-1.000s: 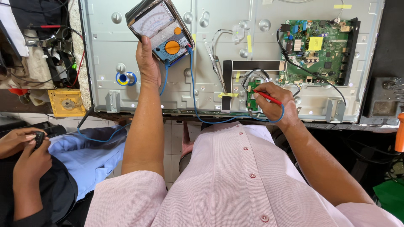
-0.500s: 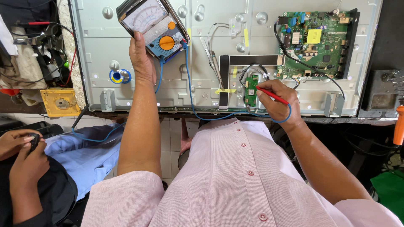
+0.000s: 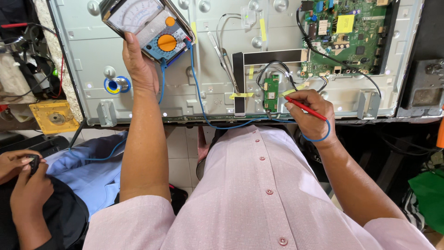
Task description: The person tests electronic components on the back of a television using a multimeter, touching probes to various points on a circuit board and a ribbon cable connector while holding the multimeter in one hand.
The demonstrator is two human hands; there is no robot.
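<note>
My left hand (image 3: 138, 67) holds an analog multimeter (image 3: 147, 28) with an orange dial up over the grey metal back panel (image 3: 194, 99) of a flat screen. Blue leads (image 3: 199, 99) run from the meter down across the panel. My right hand (image 3: 311, 115) grips a red test probe (image 3: 305, 109), its tip at a small green circuit board (image 3: 271, 91) near the panel's lower edge. A blue wire loops around my right wrist. A larger green main board (image 3: 349, 34) sits at the panel's upper right.
Another person's hands (image 3: 23, 178) hold a small dark object at the lower left. A yellow box (image 3: 53, 115) and tangled cables lie left of the panel. A solder spool (image 3: 116, 84) rests on the panel. A grey unit (image 3: 423, 92) stands at the right, a green bag (image 3: 428, 192) below.
The view has shifted so the panel and both hands sit higher and slightly left in frame. The meter stays raised in my left hand and the probe stays at the small board.
</note>
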